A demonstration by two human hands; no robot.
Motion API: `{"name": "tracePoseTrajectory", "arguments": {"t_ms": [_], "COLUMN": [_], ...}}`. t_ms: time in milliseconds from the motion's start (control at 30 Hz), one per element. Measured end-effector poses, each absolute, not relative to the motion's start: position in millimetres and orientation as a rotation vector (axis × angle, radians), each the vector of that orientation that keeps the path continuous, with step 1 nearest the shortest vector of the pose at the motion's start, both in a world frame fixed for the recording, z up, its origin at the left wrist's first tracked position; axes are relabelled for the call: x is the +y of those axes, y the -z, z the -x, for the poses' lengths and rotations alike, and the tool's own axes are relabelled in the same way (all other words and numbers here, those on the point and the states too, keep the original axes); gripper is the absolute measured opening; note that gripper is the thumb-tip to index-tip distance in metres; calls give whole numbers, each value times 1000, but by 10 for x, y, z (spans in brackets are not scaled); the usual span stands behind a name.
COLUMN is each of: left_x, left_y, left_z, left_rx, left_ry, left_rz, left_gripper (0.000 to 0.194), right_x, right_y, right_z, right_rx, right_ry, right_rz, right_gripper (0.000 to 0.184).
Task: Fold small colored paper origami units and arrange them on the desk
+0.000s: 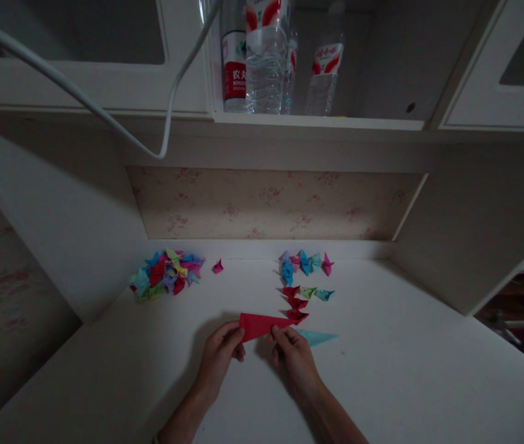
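Observation:
A red folded paper, long and tapering to a point on the right, is held above the white desk. My left hand pinches its wide left end between thumb and fingers. Near the middle of its lower edge, my right hand grips it with thumb and fingertips. Just right of my right hand lies a light blue folded paper, also pointed, partly covered by that hand. Several small red folded paper pieces sit right behind the red paper's tip.
A heap of colourful folded paper pieces lies at the back left, with a single pink piece beside it. Rows of folded pieces stand at the back right. Overhead, a shelf holds plastic bottles, and a white cable hangs down.

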State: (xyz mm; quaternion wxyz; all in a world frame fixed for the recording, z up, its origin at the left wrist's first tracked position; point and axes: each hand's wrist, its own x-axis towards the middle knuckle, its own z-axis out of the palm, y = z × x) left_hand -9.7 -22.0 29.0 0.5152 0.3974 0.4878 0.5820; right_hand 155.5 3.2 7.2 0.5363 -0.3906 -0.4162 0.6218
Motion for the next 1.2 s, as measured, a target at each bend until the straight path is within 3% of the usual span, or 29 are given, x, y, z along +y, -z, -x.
{"name": "tracePoseTrajectory", "arguments": {"t_ms": [533,833,1200], "left_x": [-229,-214,-205], "left_y": [-316,-265,-301], "left_z": [93,80,91], "left_rx": [1182,1185,1226], "left_ry": [-1416,-1388,-1394], "left_rz": [-948,-902,-908], "left_gripper": [34,37,39], "right_x": [37,34,40], "right_y": [-68,-87,-99], "right_z": [-1566,-1549,-1538], "right_rx": [-946,-907,-878], "right_ry": [-1597,-1583,-1605], "right_rz": [763,807,793], "right_gripper": [18,32,36]}}
